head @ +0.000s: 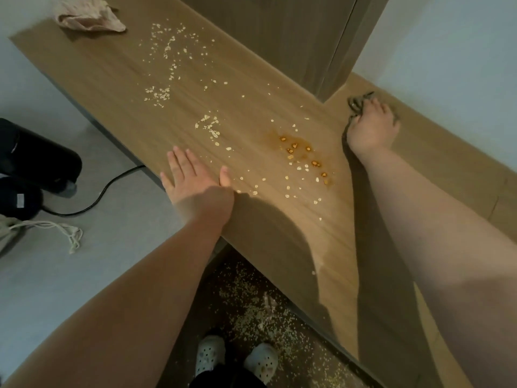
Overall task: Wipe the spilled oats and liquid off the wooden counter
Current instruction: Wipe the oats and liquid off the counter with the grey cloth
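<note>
**Left palm flat on the counter edge, right hand bunching a dark cloth**

The left hand [195,186] lies palm down on the wooden counter [112,79], at its edge toward the floor. Its fingers are straight and slightly spread, with the thumb set apart and pointing toward the spill. The forearm runs back toward the camera, crossing off the counter's edge.

The right arm reaches out long over the counter. The right hand [372,127] is seen from the back, its fingers curled down into a dark cloth [356,103] and gripping it in a bunch. The fingertips themselves are hidden. The cloth sits on the counter just beside the corner of a wooden cabinet [279,32].

Between the two hands is the brown liquid [300,152], a small puddle with soaked flakes in it, nearer the right hand. Dry oats [208,126] are scattered from there up the length of the counter. At the far end lies a crumpled beige cloth [86,15].

More oats cover the dark floor [251,303] below, by a pair of white clogs [209,351]. A black appliance [36,152] and its cord [106,189] sit to the left.
</note>
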